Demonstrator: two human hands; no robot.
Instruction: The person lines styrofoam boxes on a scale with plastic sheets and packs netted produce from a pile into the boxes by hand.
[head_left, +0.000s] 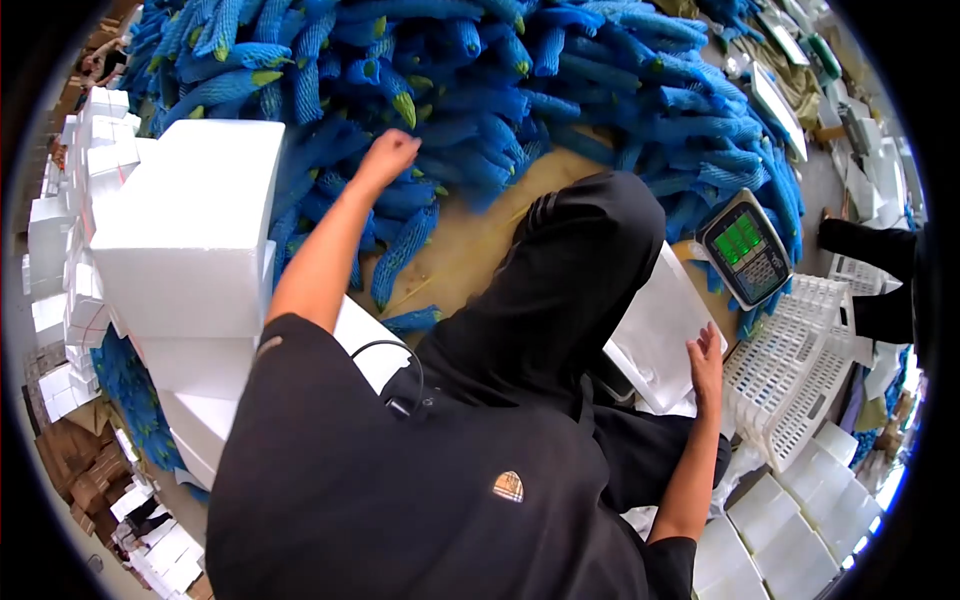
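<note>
My left hand (390, 158) is raised over a big heap of long green vegetables in blue foam net sleeves (408, 245). Its fingers are curled in, and whatever they may hold is hidden. Just above it, a green vegetable tip (404, 108) pokes out of its sleeve. A blurred blue-sleeved vegetable (480, 190) lies to the right of this hand. Down at the right, my right hand (706, 365) has its fingers stretched out beside the rim of an open white foam box (655, 330). No object shows in its fingers.
A digital scale display (742, 245) with green digits stands beyond the box. White plastic crates (790, 365) are at right, with white foam boxes (790, 530) below. Large foam boxes (190, 230) are stacked at left. Another person's dark-clothed leg (870, 250) shows at far right.
</note>
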